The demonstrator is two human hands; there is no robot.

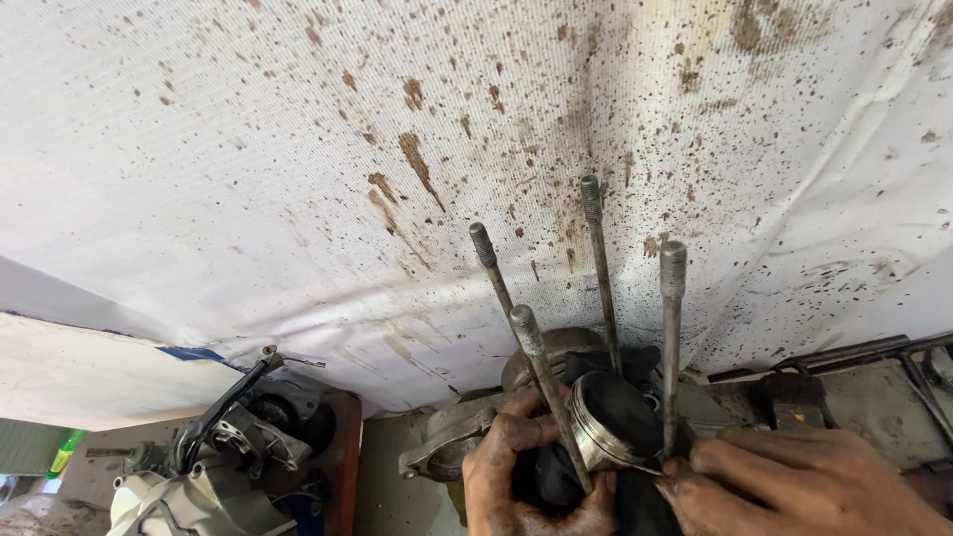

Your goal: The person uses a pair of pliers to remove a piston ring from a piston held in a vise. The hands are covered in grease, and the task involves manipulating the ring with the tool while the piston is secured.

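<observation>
A grey metal piston [613,417] with ring grooves stands up from an engine crankcase [459,437], with several long threaded studs [600,260] around it. My greasy left hand [521,467] wraps a dark rag [552,478] below the piston, fingers curled against the nearest stud. At the lower right my right hand [794,483] has its fingertips pinching at the piston's lower ring groove, where a thin ring end shows.
An oil-spattered white woven sheet [298,169] hangs behind as a backdrop. Another engine part with a black lever [223,437] sits at the lower left. A black metal bar [844,353] lies on the dirty bench at the right.
</observation>
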